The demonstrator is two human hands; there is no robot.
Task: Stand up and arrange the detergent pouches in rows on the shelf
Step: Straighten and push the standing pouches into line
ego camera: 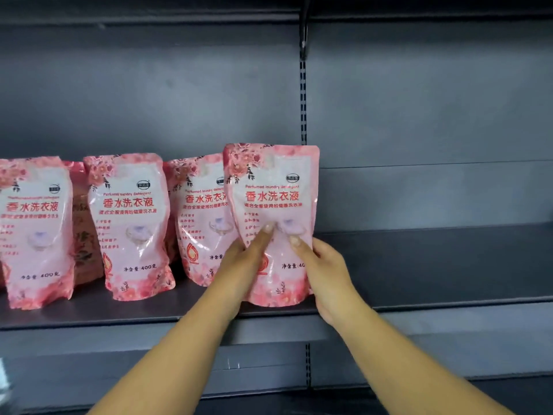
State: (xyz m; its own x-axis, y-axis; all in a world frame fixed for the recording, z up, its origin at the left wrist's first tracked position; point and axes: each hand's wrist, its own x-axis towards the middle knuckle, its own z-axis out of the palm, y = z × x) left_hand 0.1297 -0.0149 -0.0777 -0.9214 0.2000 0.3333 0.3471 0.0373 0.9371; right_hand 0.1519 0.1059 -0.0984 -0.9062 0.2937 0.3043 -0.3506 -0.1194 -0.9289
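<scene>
The place is a shop aisle. A dark grey metal shelf of the retail gondola kind runs across the view, with a slotted upright in the back panel for hanging shelves at chosen heights. Identical pink detergent pouches stand along it in a row facing outward, each printed with "Perfumed laundry detergent" and a 400-gram net weight, like stock on display.

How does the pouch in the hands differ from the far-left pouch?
The held pouch is gripped low on both sides by the left hand and right hand; the far-left pouch stands untouched. The held pouch is fully in view, the far-left pouch cut by the frame edge. Both are pink, upright, same print.
</scene>
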